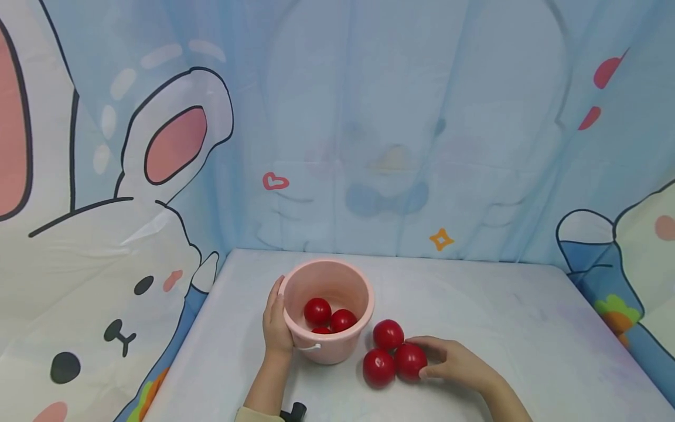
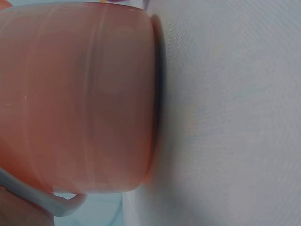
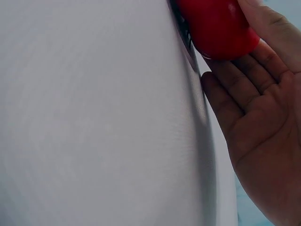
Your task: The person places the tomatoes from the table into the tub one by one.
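A pink bucket (image 1: 329, 351) with a pale handle (image 2: 51, 202) stands on the table, several glossy red round fruits (image 1: 317, 311) inside it. My left hand (image 1: 277, 325) rests against its left side, fingers lying straight along the wall up to the rim. To the right of the bucket sit three more red fruits in a cluster. My right hand (image 1: 457, 362) grips the right-hand fruit (image 1: 411, 361) between thumb and fingers. In the right wrist view the thumb (image 3: 275, 26) lies on this fruit and the other fingers reach behind it.
The two other fruits, one rear (image 1: 388, 334) and one front (image 1: 378, 368), touch or nearly touch the gripped one. The white table (image 1: 506, 316) ends at a light-blue cartoon curtain (image 1: 390, 117). A small black object (image 1: 296, 411) shows by the left sleeve (image 1: 255, 415).
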Action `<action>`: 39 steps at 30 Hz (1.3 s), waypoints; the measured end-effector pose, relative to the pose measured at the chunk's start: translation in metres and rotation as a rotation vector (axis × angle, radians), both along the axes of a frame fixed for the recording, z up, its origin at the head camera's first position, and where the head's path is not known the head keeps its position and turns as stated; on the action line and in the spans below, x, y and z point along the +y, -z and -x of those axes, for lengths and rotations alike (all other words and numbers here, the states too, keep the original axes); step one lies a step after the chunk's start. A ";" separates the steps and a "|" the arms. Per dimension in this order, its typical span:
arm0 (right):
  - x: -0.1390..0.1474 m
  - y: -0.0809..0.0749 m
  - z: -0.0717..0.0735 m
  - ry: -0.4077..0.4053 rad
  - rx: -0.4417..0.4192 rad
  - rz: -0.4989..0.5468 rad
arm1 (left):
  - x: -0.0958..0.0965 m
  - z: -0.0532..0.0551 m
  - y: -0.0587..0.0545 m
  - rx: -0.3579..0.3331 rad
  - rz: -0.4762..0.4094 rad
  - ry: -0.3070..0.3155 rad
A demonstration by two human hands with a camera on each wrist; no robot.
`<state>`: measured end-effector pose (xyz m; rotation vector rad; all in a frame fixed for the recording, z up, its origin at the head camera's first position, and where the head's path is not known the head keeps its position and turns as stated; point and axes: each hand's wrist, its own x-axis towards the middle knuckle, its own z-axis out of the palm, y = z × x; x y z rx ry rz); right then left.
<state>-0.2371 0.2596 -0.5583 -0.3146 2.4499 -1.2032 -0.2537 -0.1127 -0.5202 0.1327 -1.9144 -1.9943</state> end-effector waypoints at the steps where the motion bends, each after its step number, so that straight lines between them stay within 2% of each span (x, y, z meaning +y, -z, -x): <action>1: 0.000 0.000 0.000 -0.002 -0.003 0.001 | 0.000 0.000 0.000 -0.001 -0.001 -0.001; 18: 0.009 -0.017 0.003 -0.044 -0.041 0.090 | 0.001 0.000 -0.001 -0.006 -0.001 0.004; 28: 0.012 -0.027 0.004 -0.050 -0.021 0.088 | 0.000 0.001 0.002 -0.005 0.002 0.005; 39: 0.015 -0.047 0.007 -0.120 0.045 0.094 | 0.000 0.001 0.001 -0.019 -0.011 0.006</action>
